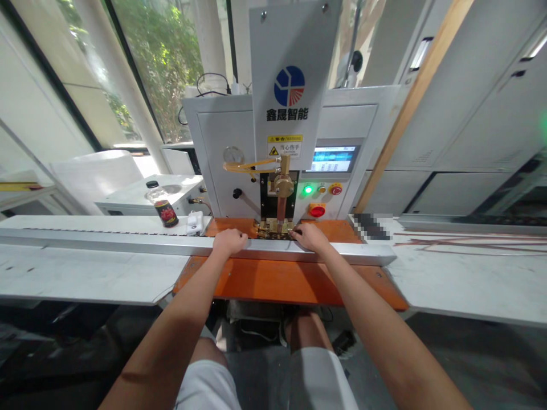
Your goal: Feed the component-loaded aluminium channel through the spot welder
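Note:
A long pale metal rail (149, 244) runs across the orange work plate (277, 282) in front of a grey machine (226, 131). Above the rail stands the machine's copper-coloured rod (281, 210), its lower end over a small brass fixture (267, 228). My left hand (231, 242) rests on the rail left of the fixture, fingers curled; what they hold, if anything, is hidden. Right of the rod, my right hand (311, 236) has its thumb and fingers pinched at the fixture's edge, on something too small to name.
A dark-labelled bottle (166, 212) and a small white object (195, 222) stand behind the rail at left. Thin reddish rods (461, 242) lie on the right table. On the machine are a lit screen (331, 159), a green light (308, 189) and a red knob (317, 210).

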{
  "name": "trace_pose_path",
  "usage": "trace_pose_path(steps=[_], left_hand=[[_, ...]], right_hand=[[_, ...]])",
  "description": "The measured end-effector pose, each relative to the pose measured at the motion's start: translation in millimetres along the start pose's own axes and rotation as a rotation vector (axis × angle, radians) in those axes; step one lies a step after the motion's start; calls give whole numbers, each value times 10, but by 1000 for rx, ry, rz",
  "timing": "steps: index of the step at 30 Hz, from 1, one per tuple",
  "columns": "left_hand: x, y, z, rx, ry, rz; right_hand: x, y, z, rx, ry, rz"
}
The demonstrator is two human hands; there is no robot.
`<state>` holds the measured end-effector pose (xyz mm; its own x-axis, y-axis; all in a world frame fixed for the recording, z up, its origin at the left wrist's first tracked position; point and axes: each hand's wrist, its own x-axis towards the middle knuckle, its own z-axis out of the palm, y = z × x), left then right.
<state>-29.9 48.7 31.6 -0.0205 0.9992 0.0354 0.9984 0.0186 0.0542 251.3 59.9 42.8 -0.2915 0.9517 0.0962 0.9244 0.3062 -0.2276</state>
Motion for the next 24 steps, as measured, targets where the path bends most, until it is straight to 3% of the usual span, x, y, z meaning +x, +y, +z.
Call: trace_pose_path(steps=[7, 24], left_hand=[[-34, 16, 4, 9, 22, -13], [-206, 24, -8, -2, 138, 31]], right_hand=[[15, 24, 66, -31, 25, 27], [-138, -101, -3, -104, -24, 91]])
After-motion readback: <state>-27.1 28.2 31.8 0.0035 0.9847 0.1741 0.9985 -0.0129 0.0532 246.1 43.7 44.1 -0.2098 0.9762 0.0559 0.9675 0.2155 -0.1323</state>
